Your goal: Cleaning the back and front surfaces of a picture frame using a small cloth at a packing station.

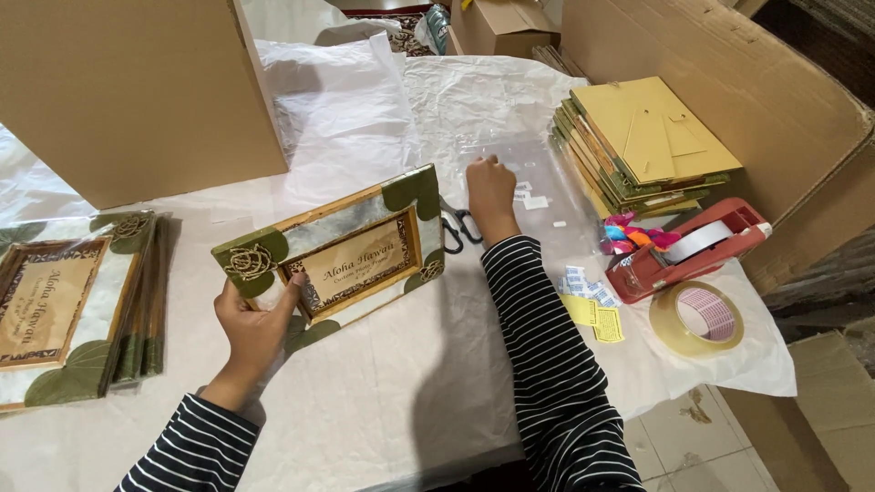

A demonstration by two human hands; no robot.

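1. Head view: the left hand (251, 323) is clamped on the lower left corner of a picture frame (342, 251), thumb on the front, holding it tilted up off the table (392, 383).
2. That frame looks stiff and light, its glossy wrapped face probably slippery and fragile; the leaf-green corners seem the safest hold.
3. The right hand (490, 193) reaches forward past the frame, fingers curled together, touching a clear plastic sheet (510, 155); whether it pinches anything I cannot tell.
4. Scissors (460, 226) lie just beside its wrist; a tape dispenser (693, 248) and tape roll (697, 317) sit to its right.
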